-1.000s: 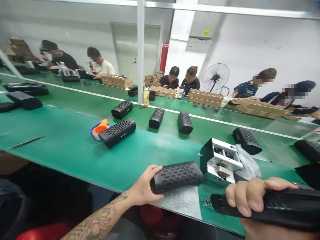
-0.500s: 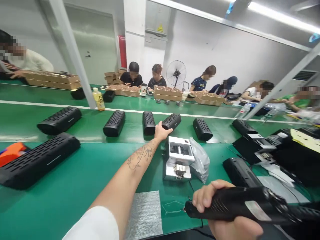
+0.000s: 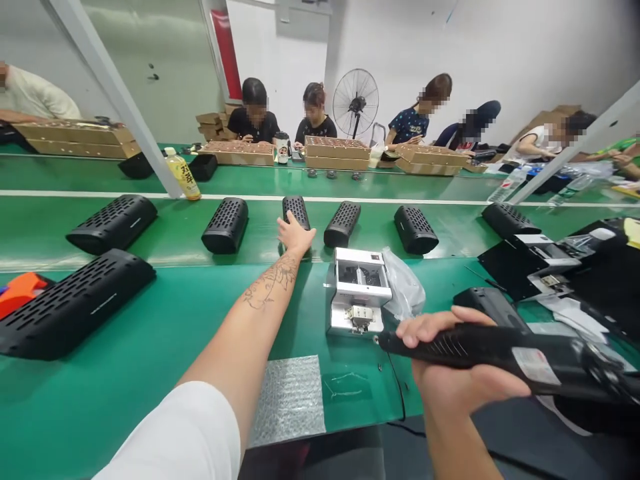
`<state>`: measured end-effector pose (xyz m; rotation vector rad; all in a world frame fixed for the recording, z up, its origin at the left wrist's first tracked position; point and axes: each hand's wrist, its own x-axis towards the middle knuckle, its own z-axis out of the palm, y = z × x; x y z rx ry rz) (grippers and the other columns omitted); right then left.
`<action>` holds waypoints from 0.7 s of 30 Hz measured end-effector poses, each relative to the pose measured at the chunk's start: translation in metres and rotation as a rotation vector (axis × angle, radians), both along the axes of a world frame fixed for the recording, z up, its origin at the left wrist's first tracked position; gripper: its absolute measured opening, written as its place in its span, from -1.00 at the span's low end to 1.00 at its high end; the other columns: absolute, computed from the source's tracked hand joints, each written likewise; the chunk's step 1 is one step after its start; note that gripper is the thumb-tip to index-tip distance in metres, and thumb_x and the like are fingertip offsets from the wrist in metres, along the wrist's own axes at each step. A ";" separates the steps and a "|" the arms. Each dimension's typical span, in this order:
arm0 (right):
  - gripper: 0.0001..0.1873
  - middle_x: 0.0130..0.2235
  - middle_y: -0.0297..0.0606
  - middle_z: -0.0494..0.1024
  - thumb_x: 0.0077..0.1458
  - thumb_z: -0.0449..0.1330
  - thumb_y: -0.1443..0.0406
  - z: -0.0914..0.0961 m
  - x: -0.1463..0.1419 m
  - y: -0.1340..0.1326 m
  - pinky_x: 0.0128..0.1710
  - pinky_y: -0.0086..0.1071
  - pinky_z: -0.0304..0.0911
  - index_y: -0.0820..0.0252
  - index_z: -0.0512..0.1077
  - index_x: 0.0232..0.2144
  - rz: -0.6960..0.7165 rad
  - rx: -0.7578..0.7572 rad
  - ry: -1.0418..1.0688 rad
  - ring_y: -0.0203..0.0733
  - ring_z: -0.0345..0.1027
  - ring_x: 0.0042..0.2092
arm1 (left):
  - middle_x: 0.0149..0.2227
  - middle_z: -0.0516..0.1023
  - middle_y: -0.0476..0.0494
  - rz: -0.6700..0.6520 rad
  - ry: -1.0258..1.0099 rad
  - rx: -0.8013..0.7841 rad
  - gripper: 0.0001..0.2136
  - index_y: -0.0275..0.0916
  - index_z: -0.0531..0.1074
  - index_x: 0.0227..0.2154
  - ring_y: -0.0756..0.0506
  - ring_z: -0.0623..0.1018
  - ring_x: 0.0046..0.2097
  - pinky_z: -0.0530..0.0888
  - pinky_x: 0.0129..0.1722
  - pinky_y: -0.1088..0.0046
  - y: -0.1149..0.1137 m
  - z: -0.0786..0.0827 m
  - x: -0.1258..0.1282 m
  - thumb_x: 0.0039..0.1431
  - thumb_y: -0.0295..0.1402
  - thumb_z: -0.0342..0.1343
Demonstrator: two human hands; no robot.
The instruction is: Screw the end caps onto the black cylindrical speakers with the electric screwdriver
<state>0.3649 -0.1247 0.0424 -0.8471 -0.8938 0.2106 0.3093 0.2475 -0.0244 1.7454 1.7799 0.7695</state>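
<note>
My left hand (image 3: 296, 235) is stretched far forward over the near end of a black perforated housing (image 3: 296, 205). Its fingers are spread, and whether they touch the housing I cannot tell. Just to the right lies a similar housing (image 3: 343, 223), apart from the hand. My right hand (image 3: 450, 360) is wrapped round a black electric screwdriver (image 3: 480, 347), its tip pointing left. Near that tip stands a silver screw feeder (image 3: 359, 290) on the green bench.
More black housings (image 3: 225, 225) lie along the green belt. A bubble-wrap sheet (image 3: 295, 400) is at the bench's front edge. A clear plastic bag (image 3: 404, 287) rests beside the feeder. Across the belt, several people sit behind cardboard boxes (image 3: 336, 153); a yellow bottle (image 3: 183, 175) stands left.
My left hand has let go of the right-hand housing, now lying on the belt, and moved left to the neighbouring one. The screwdriver has risen in view, and the view has tilted down.
</note>
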 end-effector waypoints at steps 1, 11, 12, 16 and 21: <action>-0.21 -0.42 -0.38 0.55 0.24 0.39 -0.46 0.000 -0.001 0.013 -0.41 -0.23 0.51 0.05 0.57 0.02 0.007 0.015 -0.018 -0.18 0.40 -0.49 | 0.60 0.20 -0.82 0.014 -0.035 -0.055 0.08 -0.40 0.11 0.68 -0.60 0.42 0.54 0.40 0.51 -0.18 0.005 0.003 -0.005 0.25 -0.14 0.52; -0.13 -0.49 -0.30 0.47 0.21 0.42 -0.47 -0.026 0.008 0.070 -0.56 -0.36 0.32 0.23 0.45 -0.16 0.125 -0.186 -0.202 -0.19 0.39 -0.57 | 0.38 0.66 -0.21 -0.401 -0.250 0.054 -0.05 -0.22 0.50 0.57 -0.32 0.68 0.34 0.57 0.44 0.27 -0.076 0.035 -0.254 0.07 -0.17 0.48; -0.12 -0.49 -0.29 0.47 0.20 0.42 -0.47 -0.027 0.009 0.068 -0.55 -0.35 0.34 0.23 0.45 -0.17 0.119 -0.187 -0.203 -0.19 0.40 -0.56 | 0.40 0.65 -0.21 -0.494 -0.218 0.114 -0.03 -0.20 0.49 0.58 -0.35 0.67 0.37 0.56 0.47 0.22 -0.098 0.031 -0.287 0.05 -0.12 0.45; -0.13 -0.48 -0.28 0.47 0.20 0.41 -0.47 -0.023 0.005 0.059 -0.53 -0.32 0.39 0.22 0.49 -0.13 0.070 -0.182 -0.195 -0.18 0.40 -0.56 | 0.57 0.47 -0.18 -0.772 -0.032 0.193 -0.12 -0.01 0.57 0.52 -0.43 0.51 0.54 0.42 0.62 0.08 -0.182 0.007 -0.370 0.05 -0.12 0.46; -0.20 -0.48 -0.31 0.47 0.20 0.43 -0.43 0.001 -0.015 0.027 -0.52 -0.24 0.41 0.13 0.56 -0.03 0.099 -0.151 -0.118 -0.14 0.37 -0.55 | 0.64 0.35 -0.18 -1.006 0.011 0.099 -0.13 0.15 0.54 0.55 -0.41 0.44 0.59 0.45 0.60 0.02 -0.236 -0.020 -0.382 0.11 -0.25 0.48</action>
